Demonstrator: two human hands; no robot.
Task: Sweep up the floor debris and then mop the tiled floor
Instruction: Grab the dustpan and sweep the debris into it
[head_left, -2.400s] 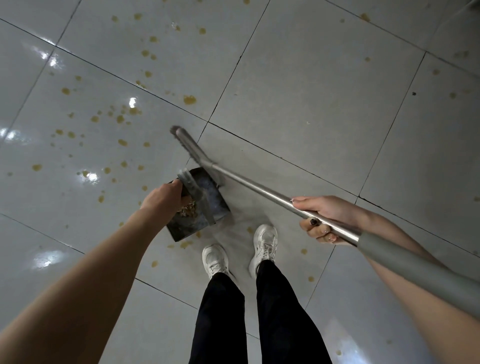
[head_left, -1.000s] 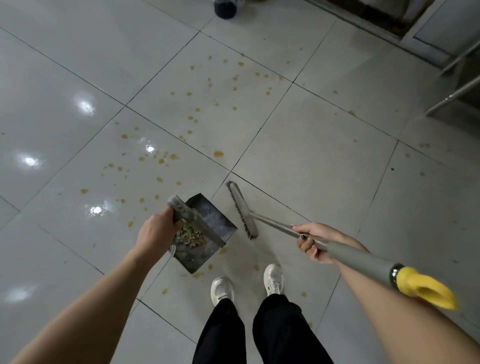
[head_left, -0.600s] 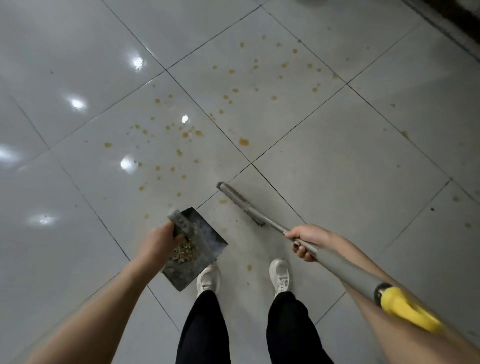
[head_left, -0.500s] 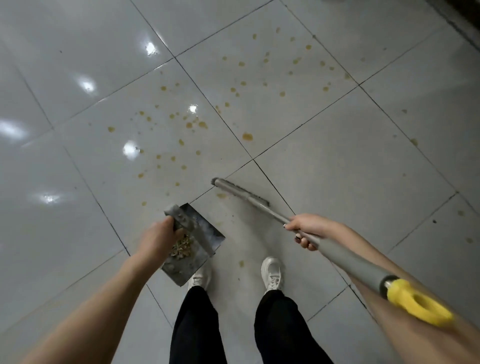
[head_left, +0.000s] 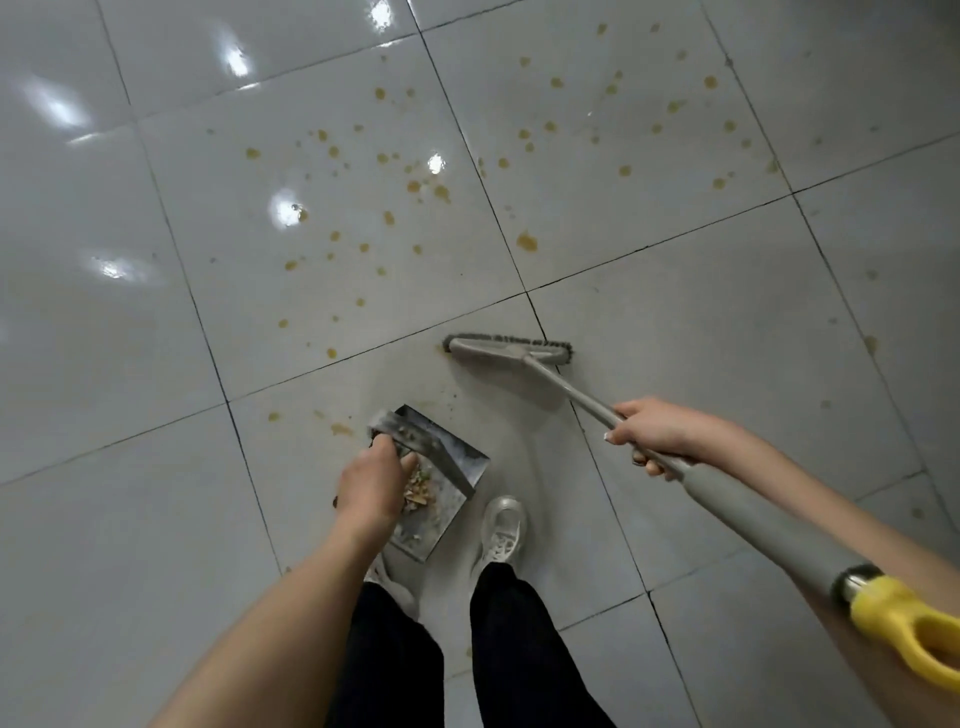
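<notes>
Tiled floor (head_left: 130, 364): glossy grey tiles with dark grout lines, and bright light reflections at upper left. Brown spots (head_left: 526, 241) are scattered across the upper centre tiles, and a few lie close to the dustpan's far left corner.

Left hand (head_left: 371, 491): fingers curled round the handle bar of a metal dustpan (head_left: 457, 462), gripping it from above. The pan sits in front of the person's feet. Whether it touches the floor cannot be told. Debris (head_left: 418, 488), pale scraps in a small heap, lies inside the pan just beside the gripping fingers.

White shoe (head_left: 501, 530): visible just right of the pan, below it black trousers (head_left: 519, 649).

Broom (head_left: 506, 351): the head is down on the floor beyond and to the right of the dustpan, apart from it, next to a grout crossing. The shaft runs back to the lower right.

Right hand (head_left: 660, 434): fingers wrapped round the broom shaft where the thicker grey sleeve begins, holding it firmly. The shaft ends in a yellow hanging cap (head_left: 904, 623) at the lower right edge.
</notes>
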